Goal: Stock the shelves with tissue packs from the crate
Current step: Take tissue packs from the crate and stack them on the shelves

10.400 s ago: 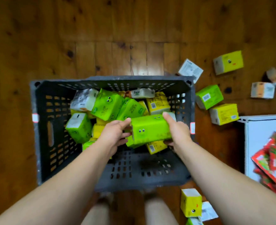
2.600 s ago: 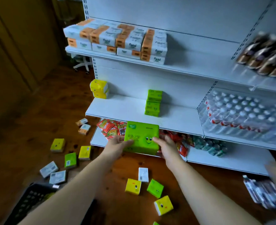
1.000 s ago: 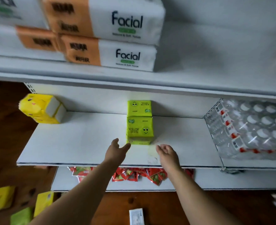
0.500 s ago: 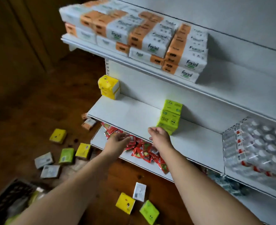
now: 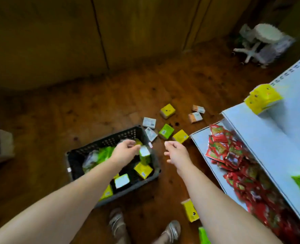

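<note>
Wooden floorboards [image 5: 40, 120] lie under the person's sandalled feet [image 5: 116, 224], with a yellow pack [image 5: 189, 211] just beside them. Further out, the dark crate [image 5: 110, 140] holds green and yellow tissue packs [image 5: 143, 170]. The left hand [image 5: 123, 150] hangs over it, fingers curled beside an upright green pack [image 5: 144, 156]; I cannot tell whether it grips. The right hand [image 5: 175, 153] hovers loosely curled, holding nothing, between the crate and the white shelves [image 5: 269, 138]. Beyond, loose packs [image 5: 166, 131] litter the floor, and stacked yellow packs [image 5: 263, 97] sit on the shelf.

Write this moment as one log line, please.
step: picking from crate | left hand: over crate, at green pack, grip unclear | right hand: empty, above floor
</note>
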`<control>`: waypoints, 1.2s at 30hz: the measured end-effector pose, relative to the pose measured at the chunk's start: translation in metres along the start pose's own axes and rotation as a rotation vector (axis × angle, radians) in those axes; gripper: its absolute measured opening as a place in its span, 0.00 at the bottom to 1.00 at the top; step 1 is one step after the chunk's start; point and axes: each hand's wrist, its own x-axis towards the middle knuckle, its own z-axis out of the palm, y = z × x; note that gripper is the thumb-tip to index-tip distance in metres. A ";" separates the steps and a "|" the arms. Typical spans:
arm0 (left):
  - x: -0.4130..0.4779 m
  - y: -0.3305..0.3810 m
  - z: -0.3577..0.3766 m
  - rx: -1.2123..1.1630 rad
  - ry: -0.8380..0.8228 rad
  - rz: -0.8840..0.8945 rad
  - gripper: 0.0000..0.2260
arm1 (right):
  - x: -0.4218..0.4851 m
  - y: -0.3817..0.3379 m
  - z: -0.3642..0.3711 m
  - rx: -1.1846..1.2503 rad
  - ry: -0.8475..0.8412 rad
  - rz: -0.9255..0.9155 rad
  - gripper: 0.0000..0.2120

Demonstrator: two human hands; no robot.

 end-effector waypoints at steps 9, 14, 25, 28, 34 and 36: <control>0.023 -0.105 -0.106 -0.187 0.211 -0.209 0.16 | 0.021 0.008 0.141 -0.221 -0.298 0.072 0.04; 0.052 -0.178 -0.070 -0.326 0.222 -0.386 0.14 | 0.086 0.054 0.173 -0.402 -0.361 0.118 0.06; 0.210 -0.320 0.071 -0.573 0.215 -0.606 0.16 | 0.272 0.187 0.239 -0.795 -0.378 -0.093 0.15; 0.255 -0.345 0.091 -0.607 0.224 -0.585 0.18 | 0.320 0.213 0.264 -0.815 -0.388 -0.144 0.19; 0.320 -0.370 0.099 -0.710 0.294 -0.523 0.22 | 0.383 0.244 0.311 -0.750 -0.353 -0.220 0.28; 0.332 -0.370 0.102 -0.712 0.286 -0.511 0.15 | 0.391 0.252 0.316 -0.729 -0.338 -0.236 0.30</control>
